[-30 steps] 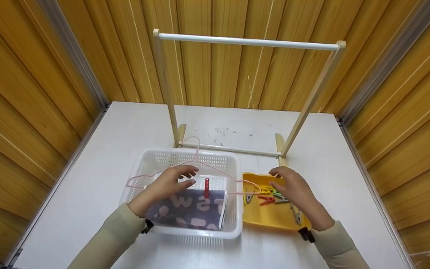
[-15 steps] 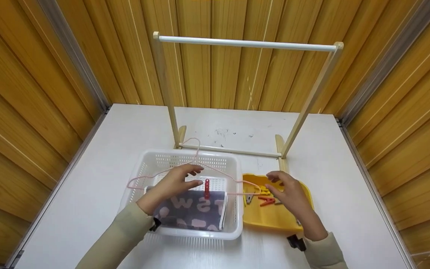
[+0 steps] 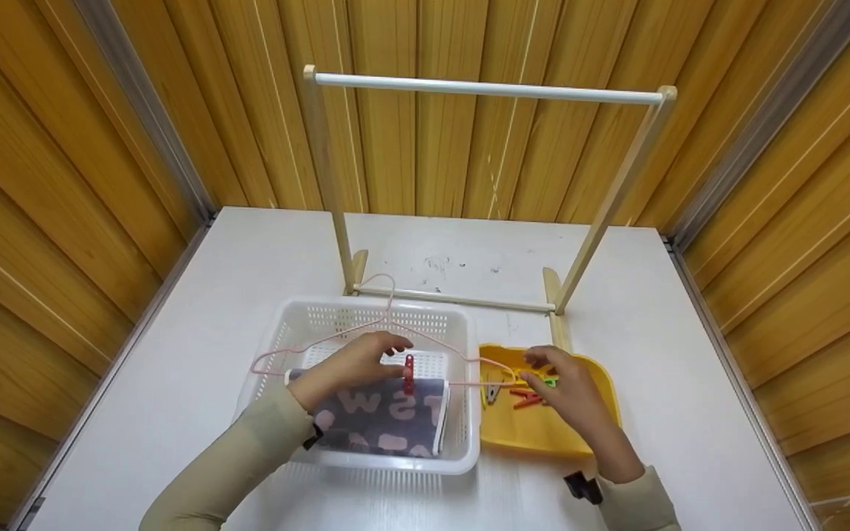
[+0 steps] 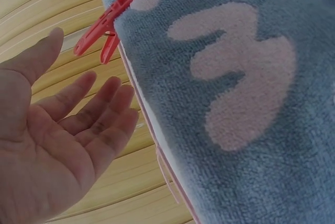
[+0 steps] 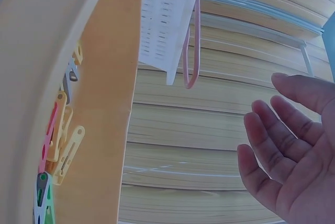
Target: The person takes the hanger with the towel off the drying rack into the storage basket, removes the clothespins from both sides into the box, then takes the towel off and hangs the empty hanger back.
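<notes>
A pink wire hanger [image 3: 432, 335] lies across the white basket, and a folded dark towel [image 3: 381, 413] with pale letters hangs over its bar. A red clothespin [image 4: 107, 28] grips the towel's folded edge, its handles standing free. My left hand [image 3: 362, 361] is close beside that clothespin, thumb and fingers spread and holding nothing in the left wrist view. My right hand [image 3: 569, 383] hovers above the yellow tray [image 3: 513, 435], near the hanger's right end. In the right wrist view its fingers are relaxed around empty air. Several clothespins [image 3: 527, 398] lie in the tray, partly hidden by the hand.
The white perforated basket [image 3: 471, 435] stands directly left of the tray. Behind both rises a wooden rack with a white top rail [image 3: 484, 87]. Wood-patterned walls [image 3: 63, 184] enclose the white table [image 3: 211, 295] at the back and sides.
My left hand has moved right, up to the red clothespin. My right hand has shifted slightly left and down over the tray. The hanger and towel stay in place.
</notes>
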Tool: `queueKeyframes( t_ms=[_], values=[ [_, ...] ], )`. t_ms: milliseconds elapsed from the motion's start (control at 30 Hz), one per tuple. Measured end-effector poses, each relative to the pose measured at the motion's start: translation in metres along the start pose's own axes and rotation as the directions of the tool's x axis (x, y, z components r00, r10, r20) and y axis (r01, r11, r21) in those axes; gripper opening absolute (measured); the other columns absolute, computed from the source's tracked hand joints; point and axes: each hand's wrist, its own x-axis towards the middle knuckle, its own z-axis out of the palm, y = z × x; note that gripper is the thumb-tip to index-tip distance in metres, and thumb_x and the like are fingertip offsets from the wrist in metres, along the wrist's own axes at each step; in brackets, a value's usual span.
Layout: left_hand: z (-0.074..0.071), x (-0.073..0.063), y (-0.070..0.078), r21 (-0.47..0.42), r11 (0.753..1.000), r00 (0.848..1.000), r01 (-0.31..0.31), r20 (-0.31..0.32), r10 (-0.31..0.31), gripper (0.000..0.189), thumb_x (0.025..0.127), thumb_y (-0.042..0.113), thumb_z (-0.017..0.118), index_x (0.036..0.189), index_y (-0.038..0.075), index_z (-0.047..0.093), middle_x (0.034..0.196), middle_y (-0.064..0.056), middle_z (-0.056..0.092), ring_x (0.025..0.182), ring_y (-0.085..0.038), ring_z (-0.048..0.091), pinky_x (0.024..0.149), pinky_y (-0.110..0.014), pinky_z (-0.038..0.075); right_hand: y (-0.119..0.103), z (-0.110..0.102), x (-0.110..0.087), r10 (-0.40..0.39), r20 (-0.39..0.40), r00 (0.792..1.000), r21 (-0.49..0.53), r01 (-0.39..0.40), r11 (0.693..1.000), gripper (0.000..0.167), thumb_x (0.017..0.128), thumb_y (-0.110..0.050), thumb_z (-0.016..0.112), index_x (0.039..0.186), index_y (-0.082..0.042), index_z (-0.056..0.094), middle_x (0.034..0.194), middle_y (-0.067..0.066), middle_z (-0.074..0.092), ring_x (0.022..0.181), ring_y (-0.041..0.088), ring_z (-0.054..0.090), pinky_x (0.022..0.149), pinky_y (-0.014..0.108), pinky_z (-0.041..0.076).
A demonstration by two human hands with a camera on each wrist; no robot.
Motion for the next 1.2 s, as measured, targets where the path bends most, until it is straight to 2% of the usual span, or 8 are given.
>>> queueKeyframes(
  t_ms=[200, 300, 400, 567, 667, 767, 967, 1200],
  values=[
    [0.004, 0.005, -0.003, -0.002, 1.000, 0.997, -0.010, 0.082, 0.010, 0.038, 0.094, 0.012, 0.071, 0.126, -0.008, 0.065, 0.120, -0.023, 0.072, 0.111, -0.039, 0.069, 0.099, -0.051, 0.056, 0.000, 0.001, -0.001, -0.002, -0.002, 1.000, 0.024, 0.002, 1.000, 0.027, 0.090, -0.007, 0.076, 0.116, -0.002, 0.069, 0.108, 0.010, 0.073, 0.100, 0.027, 0.068, 0.092, 0.047, 0.059],
    [0.006, 0.007, -0.005, -0.015, 1.000, 0.995, -0.009, 0.100, 0.010, 0.035, 0.094, 0.011, 0.070, 0.124, -0.007, 0.066, 0.118, -0.022, 0.073, 0.111, -0.039, 0.070, 0.099, -0.051, 0.056, 0.001, 0.001, -0.002, -0.006, -0.002, 1.000, 0.035, 0.006, 0.999, 0.026, 0.091, -0.006, 0.075, 0.115, -0.001, 0.069, 0.107, 0.012, 0.073, 0.099, 0.027, 0.068, 0.091, 0.047, 0.059],
    [0.007, 0.008, -0.006, -0.027, 1.000, 0.996, -0.005, 0.093, 0.008, 0.031, 0.094, 0.010, 0.069, 0.122, -0.006, 0.068, 0.112, -0.020, 0.075, 0.106, -0.035, 0.071, 0.096, -0.049, 0.057, 0.001, 0.002, -0.002, 0.006, 0.008, 1.000, 0.041, -0.007, 0.999, 0.025, 0.092, -0.007, 0.074, 0.116, -0.002, 0.069, 0.108, 0.012, 0.073, 0.100, 0.027, 0.067, 0.092, 0.047, 0.059],
    [0.008, 0.010, -0.009, -0.018, 0.999, 0.997, -0.042, 0.069, 0.043, 0.025, 0.095, 0.010, 0.070, 0.115, -0.005, 0.071, 0.101, -0.017, 0.076, 0.091, -0.024, 0.070, 0.085, -0.038, 0.059, 0.000, 0.001, -0.002, 0.010, 0.010, 1.000, 0.045, -0.011, 0.999, 0.025, 0.092, -0.007, 0.074, 0.116, -0.003, 0.069, 0.109, 0.011, 0.073, 0.101, 0.026, 0.068, 0.094, 0.048, 0.059],
    [0.008, 0.011, -0.009, -0.004, 0.998, 0.996, -0.061, 0.060, 0.061, 0.023, 0.095, 0.010, 0.070, 0.112, -0.005, 0.072, 0.097, -0.017, 0.076, 0.086, -0.018, 0.068, 0.080, -0.031, 0.057, 0.000, 0.001, -0.002, 0.012, 0.008, 1.000, 0.039, -0.012, 0.999, 0.025, 0.092, -0.007, 0.074, 0.116, -0.003, 0.069, 0.109, 0.010, 0.073, 0.100, 0.026, 0.068, 0.093, 0.048, 0.059],
    [0.008, 0.011, -0.008, -0.011, 0.999, 0.997, -0.053, 0.059, 0.053, 0.023, 0.094, 0.011, 0.071, 0.111, -0.005, 0.073, 0.095, -0.017, 0.076, 0.081, -0.014, 0.065, 0.076, -0.025, 0.054, -0.001, 0.002, -0.002, 0.022, 0.013, 1.000, 0.030, -0.023, 0.999, 0.025, 0.092, -0.007, 0.074, 0.116, -0.003, 0.069, 0.109, 0.010, 0.073, 0.099, 0.024, 0.067, 0.093, 0.045, 0.059],
    [0.007, 0.012, -0.005, -0.056, 0.998, 0.999, -0.014, 0.043, 0.016, 0.023, 0.093, 0.011, 0.072, 0.108, -0.006, 0.073, 0.095, -0.019, 0.076, 0.080, -0.011, 0.063, 0.074, -0.023, 0.053, -0.001, 0.003, -0.003, 0.031, 0.017, 0.999, 0.035, -0.031, 0.999, 0.025, 0.092, -0.008, 0.074, 0.116, -0.003, 0.069, 0.110, 0.013, 0.073, 0.100, 0.025, 0.067, 0.093, 0.047, 0.059],
    [0.006, 0.012, 0.000, -0.054, 0.998, 0.999, -0.033, -0.014, 0.033, 0.019, 0.087, 0.007, 0.078, 0.099, -0.007, 0.073, 0.089, -0.019, 0.076, 0.077, -0.010, 0.062, 0.071, -0.021, 0.052, 0.001, 0.005, -0.001, -0.005, 0.009, 1.000, 0.040, 0.005, 0.999, 0.023, 0.091, -0.007, 0.075, 0.112, -0.002, 0.071, 0.108, 0.014, 0.073, 0.097, 0.026, 0.067, 0.089, 0.043, 0.059]
  ],
)
